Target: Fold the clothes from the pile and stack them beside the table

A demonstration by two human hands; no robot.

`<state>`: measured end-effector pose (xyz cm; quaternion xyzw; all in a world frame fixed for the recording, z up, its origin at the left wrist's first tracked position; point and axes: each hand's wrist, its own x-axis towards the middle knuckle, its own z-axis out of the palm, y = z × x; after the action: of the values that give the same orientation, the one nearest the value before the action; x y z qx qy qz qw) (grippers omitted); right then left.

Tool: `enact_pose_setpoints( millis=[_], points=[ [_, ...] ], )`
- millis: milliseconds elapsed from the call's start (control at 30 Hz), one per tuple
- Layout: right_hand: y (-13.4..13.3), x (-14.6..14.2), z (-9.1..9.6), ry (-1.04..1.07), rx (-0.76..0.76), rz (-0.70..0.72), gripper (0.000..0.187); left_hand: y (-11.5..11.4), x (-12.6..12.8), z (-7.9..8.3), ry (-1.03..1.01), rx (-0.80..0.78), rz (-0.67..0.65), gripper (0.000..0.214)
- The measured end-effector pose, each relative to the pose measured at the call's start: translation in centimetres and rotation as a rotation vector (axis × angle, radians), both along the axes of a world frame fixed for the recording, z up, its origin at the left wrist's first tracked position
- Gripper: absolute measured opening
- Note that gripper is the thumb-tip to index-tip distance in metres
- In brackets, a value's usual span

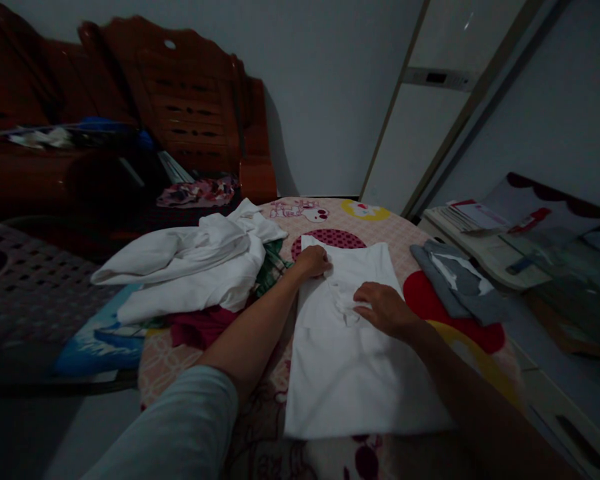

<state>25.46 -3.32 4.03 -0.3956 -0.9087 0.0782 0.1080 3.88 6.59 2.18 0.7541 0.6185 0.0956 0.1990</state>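
A white garment (355, 380) lies flattened on the round table, narrower at its far end, with a crumpled, cord-like patch near its middle. My left hand (314, 262) rests at its upper left side, fingers curled down onto the cloth. Just to the right of the crumpled patch, my right hand (385, 308) hovers over or lightly touches the fabric. Its thumb and forefinger are apart, and I see nothing between them. Left of my left forearm, a loose heap of white clothing (195, 260) covers part of a dark red cloth (200, 327).
A patterned pink cover (315, 212) lies over the table. Folded grey clothing (455, 280) sits at the right edge. Beyond stand a carved wooden bench (185, 100) and a tall white appliance (410, 133). Papers (480, 217) lie on a side stand at right.
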Motion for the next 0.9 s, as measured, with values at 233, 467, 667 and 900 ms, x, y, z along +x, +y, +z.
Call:
enact_pose_setpoints(
  millis=[233,467,667,900],
  points=[
    [-1.0,-1.0,-2.6,-0.137,0.203,-0.009,0.017,-0.1,0.0,0.0,0.035,0.038,-0.003,0.023],
    [-0.9,-0.1,-1.6,0.206,0.154,0.085,0.014,0.0,0.0,0.2,0.053,0.019,-0.021,0.021],
    [-1.2,-0.7,-2.0,0.125,0.045,0.151,0.02,-0.1,0.1,0.2,0.063,0.032,0.024,0.021],
    [0.3,0.5,-4.0,0.332,0.137,0.008,0.022,-0.2,-0.1,0.4,0.072,0.09,0.026,0.022]
  ],
)
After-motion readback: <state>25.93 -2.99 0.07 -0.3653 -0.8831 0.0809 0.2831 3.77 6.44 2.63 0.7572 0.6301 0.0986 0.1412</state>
